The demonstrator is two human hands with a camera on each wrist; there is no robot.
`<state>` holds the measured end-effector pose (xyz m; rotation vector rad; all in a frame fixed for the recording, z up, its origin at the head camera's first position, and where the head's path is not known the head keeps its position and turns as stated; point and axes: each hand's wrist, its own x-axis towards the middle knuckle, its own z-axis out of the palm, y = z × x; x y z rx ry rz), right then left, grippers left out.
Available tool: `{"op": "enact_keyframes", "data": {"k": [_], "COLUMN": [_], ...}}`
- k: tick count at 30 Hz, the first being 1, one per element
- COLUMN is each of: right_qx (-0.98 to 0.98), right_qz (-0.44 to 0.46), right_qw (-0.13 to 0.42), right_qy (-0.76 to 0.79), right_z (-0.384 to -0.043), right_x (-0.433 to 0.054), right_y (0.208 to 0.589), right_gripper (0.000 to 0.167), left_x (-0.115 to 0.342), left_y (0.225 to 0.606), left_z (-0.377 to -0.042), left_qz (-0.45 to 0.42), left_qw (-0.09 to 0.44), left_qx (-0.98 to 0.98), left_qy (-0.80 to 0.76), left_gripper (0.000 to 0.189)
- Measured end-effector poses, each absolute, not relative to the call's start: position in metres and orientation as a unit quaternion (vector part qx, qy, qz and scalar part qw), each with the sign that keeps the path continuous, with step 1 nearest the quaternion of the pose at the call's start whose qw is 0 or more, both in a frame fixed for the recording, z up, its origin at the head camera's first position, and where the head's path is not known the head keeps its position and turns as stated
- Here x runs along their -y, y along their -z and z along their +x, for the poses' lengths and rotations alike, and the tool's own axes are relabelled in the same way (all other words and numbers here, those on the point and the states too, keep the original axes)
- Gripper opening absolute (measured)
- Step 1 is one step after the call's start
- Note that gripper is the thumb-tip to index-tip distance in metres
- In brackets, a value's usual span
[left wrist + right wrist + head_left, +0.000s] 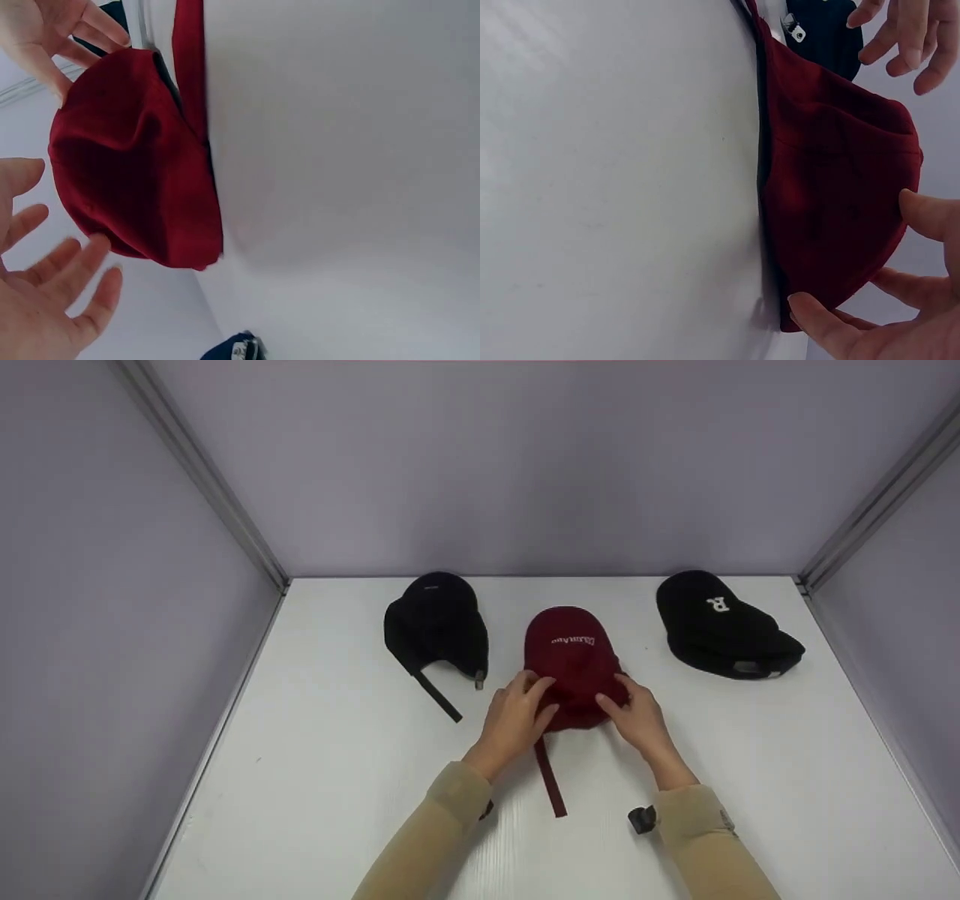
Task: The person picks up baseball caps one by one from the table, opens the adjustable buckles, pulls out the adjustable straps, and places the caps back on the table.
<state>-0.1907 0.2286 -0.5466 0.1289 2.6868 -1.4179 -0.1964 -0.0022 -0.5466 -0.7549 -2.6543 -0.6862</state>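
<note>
A dark red cap (570,660) with white lettering lies mid-table, its loose strap (551,780) trailing toward me. My left hand (516,718) is at the cap's left side, overlapping it in the head view. In the left wrist view its fingers (64,277) are spread and loosely bent, one fingertip right at the cap's edge. On the other side, my right hand (636,716) touches the cap with thumb and fingers spread. The right wrist view shows its thumb (926,214) against the crown and a fingertip near the lower edge.
A black cap (442,619) with its strap undone lies at the back left. Another black cap (720,622), bearing a white R, lies at the back right. Grey walls (480,472) enclose the white table (315,795) at the back and sides.
</note>
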Motion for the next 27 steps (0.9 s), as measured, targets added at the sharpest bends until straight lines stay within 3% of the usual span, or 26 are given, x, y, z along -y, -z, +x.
{"op": "enact_keyframes", "data": {"k": [27], "right_qx": [-0.89], "right_qz": [-0.008], "right_qw": [0.089], "right_qy": [0.447], "right_z": [-0.256], "right_x": [-0.21], "right_y": [0.54], "right_gripper": [0.057], "left_x": [0.009], "left_y": [0.534], "left_z": [-0.249], "left_qz": [-0.202], "left_qw": [0.018], "left_qx": [0.964], "left_qy": [0.172], "left_gripper": [0.055]}}
